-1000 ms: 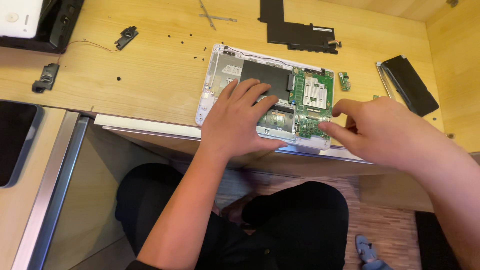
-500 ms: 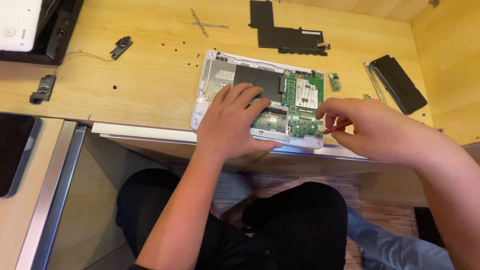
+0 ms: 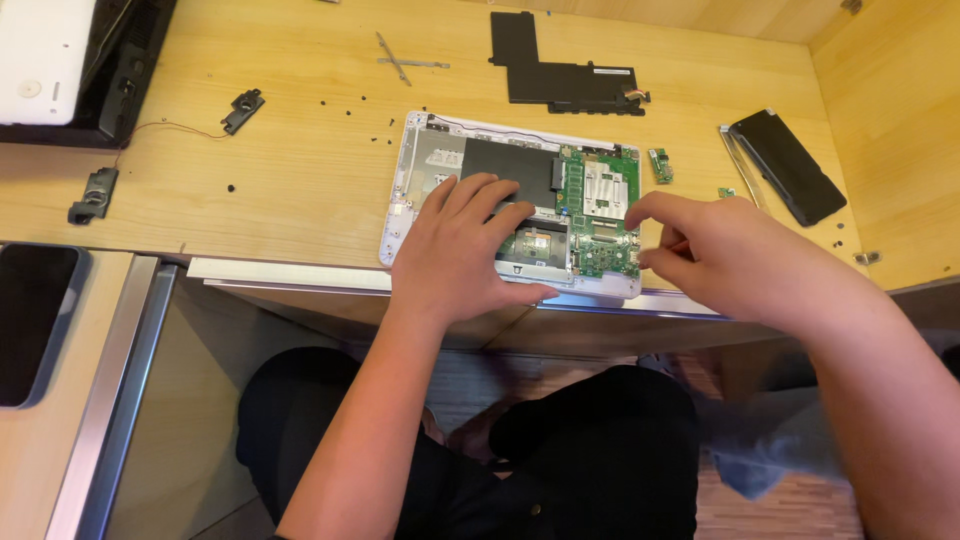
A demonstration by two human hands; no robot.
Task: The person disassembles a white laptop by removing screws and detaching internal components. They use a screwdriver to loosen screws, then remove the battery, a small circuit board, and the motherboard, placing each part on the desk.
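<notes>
Laptop: our opened white laptop base [image 3: 420, 190] lies at the near edge of the wooden desk [image 3: 280, 170], its green circuit board [image 3: 600, 200] on the right side and bare to view.
Position: it sits straight under our hands, the left over its middle, the right at its right-hand end.
Left hand: our left hand [image 3: 465, 250] rests flat on the base, fingers spread wide, palm down near the front edge; it grips nothing.
Right hand: our right hand [image 3: 725, 250] hovers at the board's right edge, thumb and forefinger drawn close in a pinch; we cannot tell whether anything is between them.
Around: a black battery pack [image 3: 560, 70] lies beyond the laptop, small dark screws [image 3: 350, 105] scattered to its left.
</notes>
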